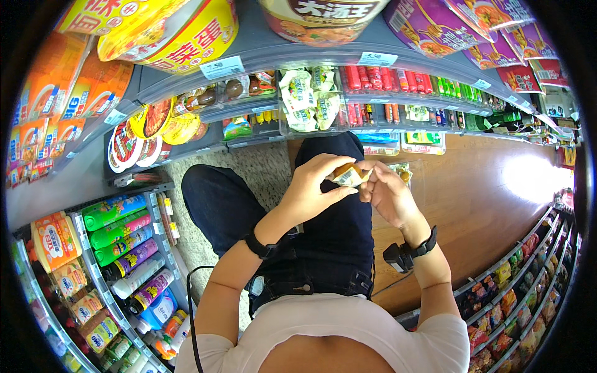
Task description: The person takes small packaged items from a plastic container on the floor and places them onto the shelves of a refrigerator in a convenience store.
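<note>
A small food packet (349, 175), pale with a printed code panel and a brown part at its top, is held above my knees. My left hand (313, 185) curves around it, thumb and forefinger at its two sides. The fingers of my right hand (388, 190) pinch its right edge. Partly hidden behind my right hand, a clear plastic tray (416, 173) on the wooden floor holds a similar packet (402, 171). On the shelf ahead stands a clear bin with several pale green-and-white packets (298, 95).
Above the bin, a shelf edge (280, 55) carries instant noodle tubs (322, 18). Spray bottles (126, 233) fill a rack at the lower left. Snack bags (503, 272) line shelves at the lower right. Packs (422, 140) lie below the front shelf. A black cable (189, 298) runs beside my left arm.
</note>
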A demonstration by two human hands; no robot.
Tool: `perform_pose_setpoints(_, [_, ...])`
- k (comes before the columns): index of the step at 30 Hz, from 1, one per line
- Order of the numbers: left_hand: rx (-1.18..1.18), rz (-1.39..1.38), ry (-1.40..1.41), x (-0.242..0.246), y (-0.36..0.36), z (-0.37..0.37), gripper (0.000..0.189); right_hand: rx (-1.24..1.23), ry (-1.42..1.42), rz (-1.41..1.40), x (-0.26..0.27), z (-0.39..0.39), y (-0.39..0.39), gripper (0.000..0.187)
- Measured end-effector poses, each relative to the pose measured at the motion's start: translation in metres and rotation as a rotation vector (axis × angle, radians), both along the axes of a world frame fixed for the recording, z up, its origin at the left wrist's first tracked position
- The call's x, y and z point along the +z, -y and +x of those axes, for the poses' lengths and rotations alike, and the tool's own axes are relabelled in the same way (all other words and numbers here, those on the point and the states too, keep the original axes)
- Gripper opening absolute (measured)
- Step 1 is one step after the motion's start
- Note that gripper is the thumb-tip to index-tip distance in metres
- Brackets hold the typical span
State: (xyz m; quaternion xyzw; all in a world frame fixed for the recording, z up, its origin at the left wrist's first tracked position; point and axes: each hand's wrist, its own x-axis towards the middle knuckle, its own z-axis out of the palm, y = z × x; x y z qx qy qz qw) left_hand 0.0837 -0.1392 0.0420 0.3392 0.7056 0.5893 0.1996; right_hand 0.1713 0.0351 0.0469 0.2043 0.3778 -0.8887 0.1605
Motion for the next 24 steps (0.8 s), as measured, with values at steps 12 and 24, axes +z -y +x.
perform_pose_setpoints(12, [0.067,0.273,0.486,-0.006,-0.004,0.003,0.048,-0.121,-0.398,0.629,0.012,-0.031,0.024,0.038])
perform_pose_setpoints(24, [0.438,-0.189,-0.594,0.010,0.014,-0.067,0.030,-0.130,-0.481,1.378,0.000,-0.147,-0.003,0.039])
